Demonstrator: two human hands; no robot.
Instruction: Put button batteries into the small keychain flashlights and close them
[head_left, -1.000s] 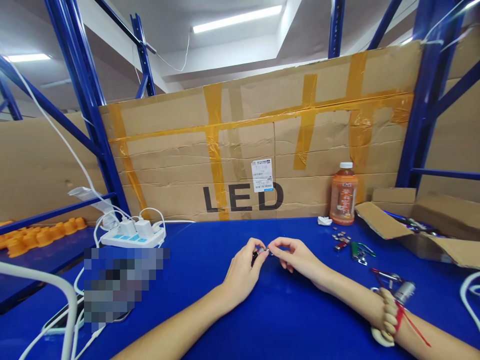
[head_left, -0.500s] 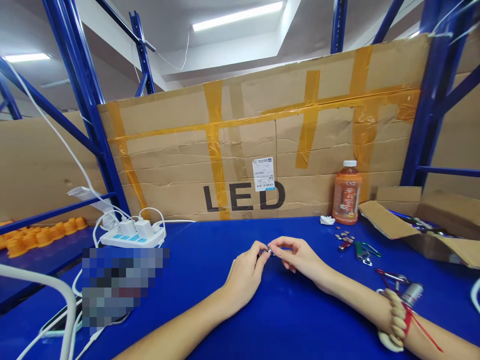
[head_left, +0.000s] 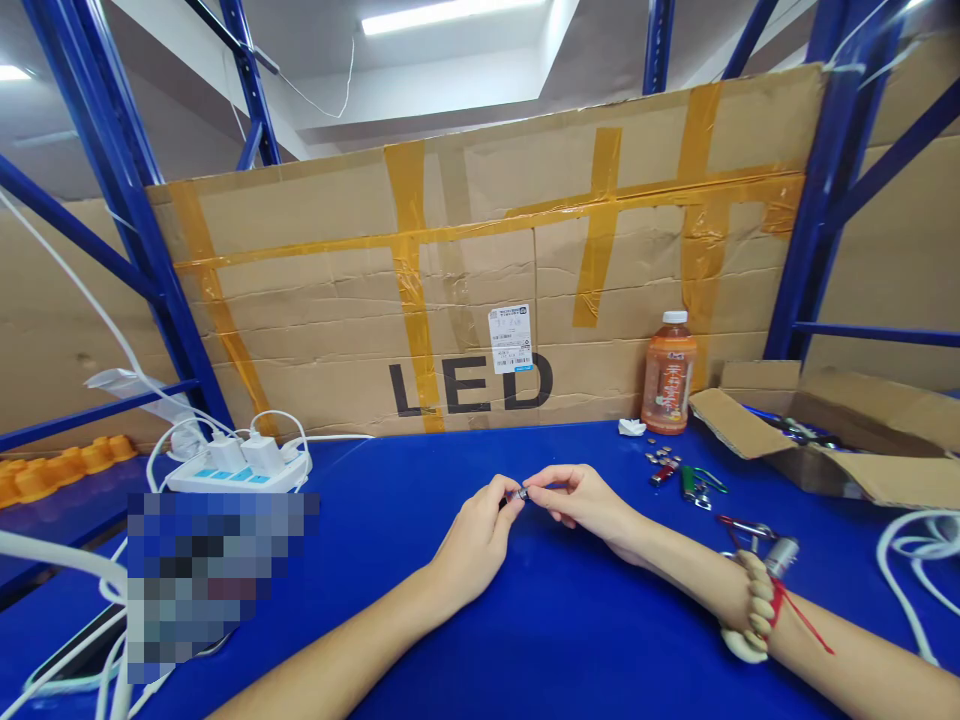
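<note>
A small silver metal piece point(head_left: 523, 493) is between my two hands, just above the blue tabletop. My left hand point(head_left: 477, 540) pinches its left end with thumb and index finger. The thumb and index finger of my right hand point(head_left: 589, 502) close together at its right end. Fingertips cover most of the piece, so its exact kind is hard to make out. To the right lie several small round button cells point(head_left: 660, 454), a small red cylinder point(head_left: 664, 473) and a green carabiner clip point(head_left: 690, 484) with metal rings.
An orange drink bottle point(head_left: 669, 375) and crumpled tissue point(head_left: 631, 427) stand by the cardboard wall point(head_left: 337, 330). An open carton point(head_left: 847, 475) holds metal items at right. A silver cylinder point(head_left: 784, 556) lies behind my right wrist. A power strip point(head_left: 232, 477) with white cables is at left.
The view has shifted slightly to the right, so everything sits further left in it. Both hands stay together at the small metal piece, which is turned a little.
</note>
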